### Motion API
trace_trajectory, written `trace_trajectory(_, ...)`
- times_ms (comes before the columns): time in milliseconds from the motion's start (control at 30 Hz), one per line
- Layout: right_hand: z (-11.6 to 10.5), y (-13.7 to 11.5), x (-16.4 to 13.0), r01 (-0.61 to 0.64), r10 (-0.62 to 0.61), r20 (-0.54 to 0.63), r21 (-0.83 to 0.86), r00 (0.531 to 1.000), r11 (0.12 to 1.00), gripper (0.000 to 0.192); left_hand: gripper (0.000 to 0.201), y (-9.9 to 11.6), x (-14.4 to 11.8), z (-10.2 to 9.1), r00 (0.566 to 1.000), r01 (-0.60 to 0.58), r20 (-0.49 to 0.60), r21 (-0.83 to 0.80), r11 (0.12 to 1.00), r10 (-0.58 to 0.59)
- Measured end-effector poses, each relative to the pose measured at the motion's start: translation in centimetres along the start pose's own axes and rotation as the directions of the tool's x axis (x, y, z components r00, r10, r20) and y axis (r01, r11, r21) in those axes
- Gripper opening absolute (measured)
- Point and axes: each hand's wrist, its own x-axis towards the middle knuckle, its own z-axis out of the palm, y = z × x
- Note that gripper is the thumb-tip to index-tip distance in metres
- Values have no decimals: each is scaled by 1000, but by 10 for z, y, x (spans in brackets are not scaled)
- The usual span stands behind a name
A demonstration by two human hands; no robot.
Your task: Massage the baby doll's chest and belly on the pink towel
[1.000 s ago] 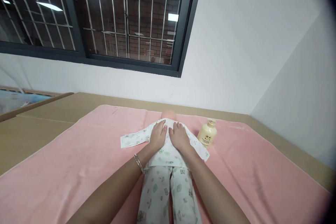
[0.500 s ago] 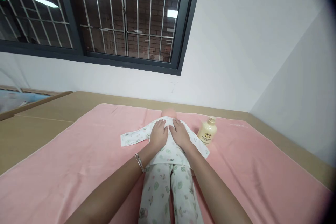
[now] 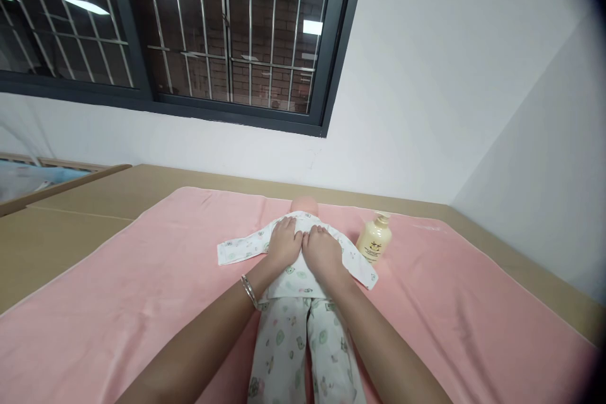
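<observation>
A baby doll [image 3: 305, 204] lies face up on a pink towel [image 3: 142, 290], dressed in a white printed top [image 3: 239, 248] and matching trousers [image 3: 279, 347]. Both of my hands rest palm down on the doll's chest, side by side. My left hand [image 3: 283, 242], with a bracelet at the wrist, lies on the left half of the top. My right hand [image 3: 322, 250] lies on the right half, its fingers curled a little toward the left hand. Only the top of the doll's head shows beyond my fingers.
A cream lotion bottle [image 3: 374, 238] with a pump stands on the towel just right of the doll. The towel covers a tan table [image 3: 61, 227] set against a white wall under a barred window [image 3: 227, 31]. A second surface edge shows at far left.
My hands have drawn closer together on the doll's chest, and the right hand's fingers have curled inward. The doll and bottle have not moved.
</observation>
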Motion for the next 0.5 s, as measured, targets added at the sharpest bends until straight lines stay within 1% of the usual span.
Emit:
trace_trajectory(67,-2,-4,-4,30,-30,0,-30,1000,999,39,47,-4,2,2,1000,4,26,-14,1000,-3)
trace_trajectory(167,-4,-2,-1,25,-25,27,3,999,1000,38,49,-5,2,2,999,-8,43,-14,1000,9)
trace_trajectory(233,-2,7,6,24,-28,56,65,998,998,40,47,-1,1,0,999,-38,32,6,999,38)
trace_trajectory(300,3,19,15,51,-62,76,140,995,989,44,43,5,-2,-4,998,-58,3,34,998,58)
trace_trajectory(400,14,37,26,98,-123,87,248,989,964,48,37,16,-7,-8,998,-50,-34,94,994,53)
trace_trajectory(500,22,48,31,122,-155,88,300,984,946,49,34,25,-13,-9,999,-35,-34,155,987,41)
